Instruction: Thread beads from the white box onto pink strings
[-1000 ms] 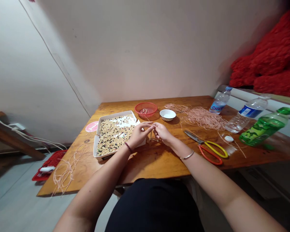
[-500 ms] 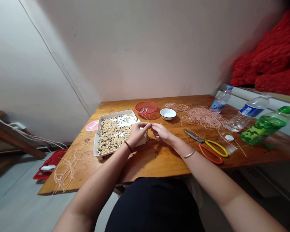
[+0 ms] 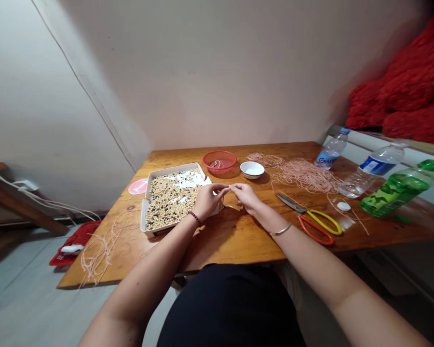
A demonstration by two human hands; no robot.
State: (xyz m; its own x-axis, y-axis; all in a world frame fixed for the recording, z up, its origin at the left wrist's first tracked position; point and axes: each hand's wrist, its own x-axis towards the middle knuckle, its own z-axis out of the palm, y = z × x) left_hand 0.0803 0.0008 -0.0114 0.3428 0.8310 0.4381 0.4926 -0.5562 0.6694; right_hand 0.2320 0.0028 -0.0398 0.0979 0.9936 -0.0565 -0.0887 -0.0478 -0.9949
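My left hand (image 3: 208,200) and my right hand (image 3: 246,196) meet fingertip to fingertip over the right edge of a shallow white box (image 3: 143,219). Both are closed in a pinch on what looks like a thin cord; the part between the fingers is too small to see well. A string of small tan beads (image 3: 232,207) droops just below the hands and joins this cord. Loose beads (image 3: 166,202), mostly tan with dark ones mixed in, cover much of the box floor. White patches of its bottom show through.
Behind the hands stand a red plastic basket (image 3: 219,153) with beaded strands and a white bowl (image 3: 252,169). Pink cord (image 3: 304,174) lies heaped at right, near scissors (image 3: 304,214) and bottles (image 3: 401,190). More pink cord (image 3: 97,255) hangs over the left table edge.
My right hand's fingers have straightened from a tighter curl, and the fingertips have shifted slightly right. More of the beaded string shows below. The thin cord ends above the fingers no longer show.
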